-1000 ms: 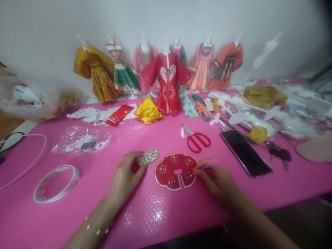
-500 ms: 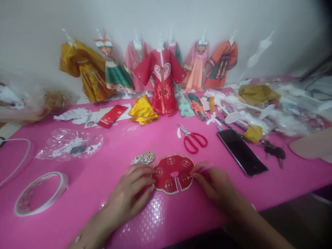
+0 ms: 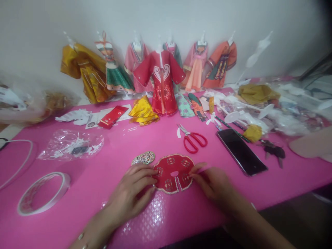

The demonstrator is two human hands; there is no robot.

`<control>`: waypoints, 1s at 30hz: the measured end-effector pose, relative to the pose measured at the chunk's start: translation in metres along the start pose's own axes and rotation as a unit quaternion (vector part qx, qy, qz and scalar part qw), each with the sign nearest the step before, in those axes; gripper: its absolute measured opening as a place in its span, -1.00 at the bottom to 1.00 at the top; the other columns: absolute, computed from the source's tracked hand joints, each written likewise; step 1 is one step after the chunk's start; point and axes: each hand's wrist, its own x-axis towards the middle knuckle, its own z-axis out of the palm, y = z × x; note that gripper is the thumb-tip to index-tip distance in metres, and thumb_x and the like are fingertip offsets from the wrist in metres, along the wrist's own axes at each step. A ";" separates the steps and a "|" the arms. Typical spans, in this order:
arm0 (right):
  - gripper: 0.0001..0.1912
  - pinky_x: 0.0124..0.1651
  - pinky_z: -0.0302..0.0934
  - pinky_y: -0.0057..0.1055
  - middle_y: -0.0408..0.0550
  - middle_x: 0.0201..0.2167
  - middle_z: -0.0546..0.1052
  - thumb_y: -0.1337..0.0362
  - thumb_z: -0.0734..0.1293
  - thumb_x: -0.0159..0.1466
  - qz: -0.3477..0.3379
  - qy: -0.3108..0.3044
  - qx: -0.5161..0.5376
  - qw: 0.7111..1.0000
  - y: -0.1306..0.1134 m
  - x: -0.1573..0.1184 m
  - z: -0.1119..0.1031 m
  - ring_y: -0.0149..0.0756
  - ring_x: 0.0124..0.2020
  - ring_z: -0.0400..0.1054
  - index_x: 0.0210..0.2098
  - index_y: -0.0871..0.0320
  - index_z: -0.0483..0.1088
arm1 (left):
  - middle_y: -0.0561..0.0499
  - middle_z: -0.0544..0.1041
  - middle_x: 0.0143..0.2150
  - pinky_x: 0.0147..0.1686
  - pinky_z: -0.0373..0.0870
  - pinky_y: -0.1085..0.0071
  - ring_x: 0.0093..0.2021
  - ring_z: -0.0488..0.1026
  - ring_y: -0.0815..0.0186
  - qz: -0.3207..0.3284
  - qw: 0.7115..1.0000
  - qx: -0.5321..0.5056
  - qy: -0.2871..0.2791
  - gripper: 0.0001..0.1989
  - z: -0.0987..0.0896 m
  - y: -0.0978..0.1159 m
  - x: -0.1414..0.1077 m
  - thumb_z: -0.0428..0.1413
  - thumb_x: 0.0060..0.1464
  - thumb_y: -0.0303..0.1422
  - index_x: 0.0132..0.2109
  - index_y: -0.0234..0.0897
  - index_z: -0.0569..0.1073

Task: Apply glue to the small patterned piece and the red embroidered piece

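Note:
A red scalloped fabric piece [image 3: 171, 169] with beaded edging, several flower motifs, a central hole and a front slit lies flat on the pink table [image 3: 109, 141]. My left hand [image 3: 135, 188] rests at its left edge, fingers curved with the tips on the fabric. At the right edge, my right hand [image 3: 212, 180] has thumb and index finger closed together on the border. Behind my left fingers sits an oval beaded piece [image 3: 144, 158], partly covered by them. Red-handled scissors [image 3: 193, 138] lie beyond the fabric, blades apart.
A black phone [image 3: 241, 152] and keys [image 3: 275, 151] lie to the right. On the left are a tape roll [image 3: 44, 193] and a clear bag [image 3: 72, 145]. Several dressed mannequins, including one in a red robe [image 3: 164, 83], stand at the back.
The view has shifted very slightly. Both hands keep nearly the same place at the edges of the red fabric piece, which has not visibly moved.

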 end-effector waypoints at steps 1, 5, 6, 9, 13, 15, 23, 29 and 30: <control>-0.92 -0.20 0.32 -0.42 -0.10 -0.28 0.56 0.38 0.24 0.37 -0.004 0.002 -0.001 1.000 0.000 0.000 0.000 -0.31 -0.28 0.47 -0.19 0.08 0.33 | -0.06 0.59 -0.09 0.04 0.45 0.12 0.03 0.45 0.17 -0.001 1.000 -0.001 -0.001 -0.80 0.000 0.000 0.000 0.09 0.16 -0.53 -0.09 -0.23 0.47; -0.92 -0.19 0.33 -0.42 -0.10 -0.27 0.57 0.37 0.24 0.37 -0.012 0.008 -0.008 1.000 0.000 -0.001 0.001 -0.30 -0.27 0.49 -0.18 0.08 0.33 | -0.06 0.59 -0.09 0.04 0.45 0.12 0.03 0.45 0.17 -0.003 1.000 0.002 -0.003 -0.80 0.000 0.000 -0.001 0.09 0.16 -0.53 -0.09 -0.23 0.47; -0.92 -0.19 0.33 -0.42 -0.09 -0.26 0.57 0.37 0.24 0.37 -0.014 0.009 -0.011 1.000 0.001 -0.001 0.001 -0.30 -0.26 0.49 -0.18 0.08 0.33 | -0.06 0.59 -0.09 0.04 0.44 0.11 0.03 0.46 0.17 -0.003 1.000 0.003 -0.003 -0.80 0.001 -0.001 -0.001 0.09 0.16 -0.53 -0.09 -0.23 0.47; -0.93 -0.20 0.33 -0.41 -0.09 -0.27 0.57 0.36 0.24 0.37 -0.017 0.010 -0.015 1.000 0.001 0.000 0.001 -0.29 -0.27 0.49 -0.18 0.08 0.34 | -0.06 0.59 -0.10 0.04 0.45 0.11 0.03 0.46 0.17 -0.005 1.000 0.003 -0.003 -0.80 0.000 -0.001 -0.001 0.09 0.16 -0.53 -0.09 -0.22 0.47; -0.92 -0.20 0.34 -0.41 -0.09 -0.28 0.57 0.38 0.24 0.36 -0.014 0.013 -0.008 1.000 0.000 0.001 0.001 -0.30 -0.28 0.49 -0.19 0.09 0.33 | -0.06 0.59 -0.09 0.04 0.45 0.11 0.03 0.46 0.17 -0.009 1.000 0.005 -0.005 -0.81 0.000 -0.001 0.000 0.09 0.16 -0.52 -0.09 -0.23 0.47; -0.92 -0.19 0.34 -0.40 -0.09 -0.28 0.56 0.38 0.24 0.36 -0.014 0.014 -0.003 1.000 0.000 0.001 0.001 -0.29 -0.27 0.48 -0.19 0.09 0.33 | -0.07 0.60 -0.09 0.03 0.46 0.11 0.02 0.47 0.17 -0.009 1.000 0.005 -0.004 -0.80 0.001 -0.001 0.000 0.09 0.16 -0.53 -0.09 -0.23 0.47; -0.91 -0.21 0.33 -0.37 -0.07 -0.30 0.56 0.40 0.23 0.35 -0.012 0.011 0.001 1.000 -0.001 0.002 0.002 -0.28 -0.29 0.47 -0.21 0.10 0.33 | -0.06 0.60 -0.09 0.05 0.45 0.11 0.02 0.48 0.17 -0.004 1.000 0.004 -0.003 -0.80 0.002 -0.002 -0.001 0.09 0.15 -0.53 -0.09 -0.22 0.47; -0.90 -0.20 0.33 -0.38 -0.07 -0.30 0.55 0.40 0.22 0.35 -0.016 0.009 0.001 1.000 -0.002 0.003 0.001 -0.28 -0.28 0.46 -0.20 0.09 0.33 | -0.08 0.59 -0.06 0.03 0.45 0.10 0.03 0.47 0.15 -0.006 1.000 0.012 -0.006 -0.79 0.003 -0.003 -0.001 0.08 0.16 -0.52 -0.07 -0.23 0.47; -0.90 -0.20 0.33 -0.38 -0.08 -0.30 0.55 0.40 0.22 0.36 -0.014 0.008 0.001 1.000 -0.002 0.003 0.001 -0.28 -0.29 0.46 -0.21 0.09 0.33 | -0.09 0.59 -0.05 0.04 0.45 0.10 0.04 0.47 0.15 -0.007 1.000 0.015 -0.008 -0.79 0.003 -0.003 -0.001 0.09 0.16 -0.52 -0.06 -0.23 0.47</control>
